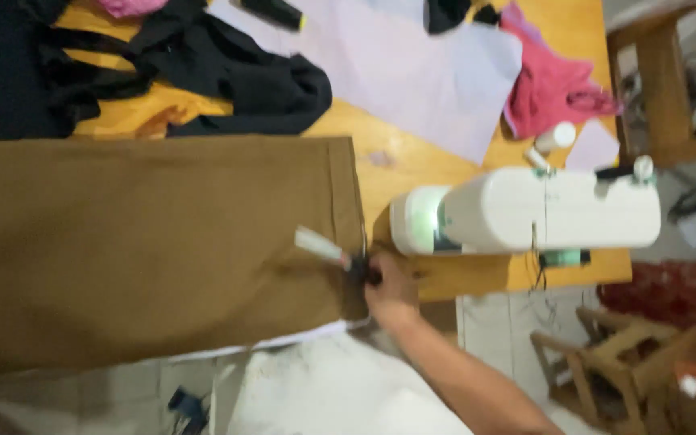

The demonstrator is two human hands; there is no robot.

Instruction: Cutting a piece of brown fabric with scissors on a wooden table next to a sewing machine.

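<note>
My right hand reaches in from the lower right and grips the dark handle of what looks like a pair of scissors, whose pale blades lie on a large brown cloth. The hand sits at the cloth's hemmed right edge, near its lower corner. The brown cloth covers the left half of the wooden table and hangs over the near edge. A white sewing machine stands just right of the hand. My left hand is out of view.
Black garments and a yellow cloth lie beyond the brown cloth. A white paper sheet, pink cloth and white thread spool lie farther back. A wooden stool stands on the floor, a wooden frame beside the table.
</note>
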